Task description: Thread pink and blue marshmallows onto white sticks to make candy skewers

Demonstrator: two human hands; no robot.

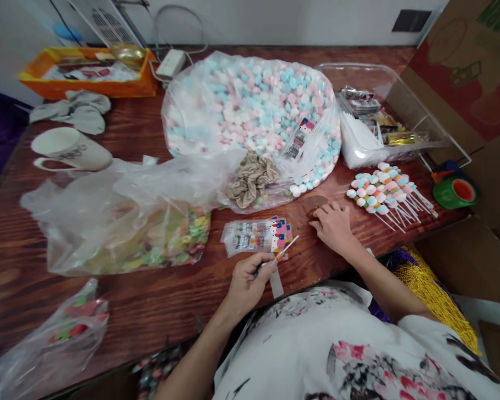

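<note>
My left hand (250, 280) is closed, pinching a candy skewer with a white stick (290, 245) that points up to the right; its candy end is mostly hidden by the fingers. Just beyond lie flat printed clear bags (250, 236), overlapping one another. My right hand (333, 223) rests on the table, fingers apart, its fingertips touching thin gold twist ties (312, 210). To its right lies a pile of marshmallow skewers (381, 189), pink, blue and white, their white sticks pointing toward the lower right.
A large bag of marshmallows (250, 105) fills the back. Left of my hands lies a bag of gummy rings (162, 244). A mug (73, 149), an orange box (95, 86), a clear plastic tub (420, 136) and green tape (450, 193) stand around the table.
</note>
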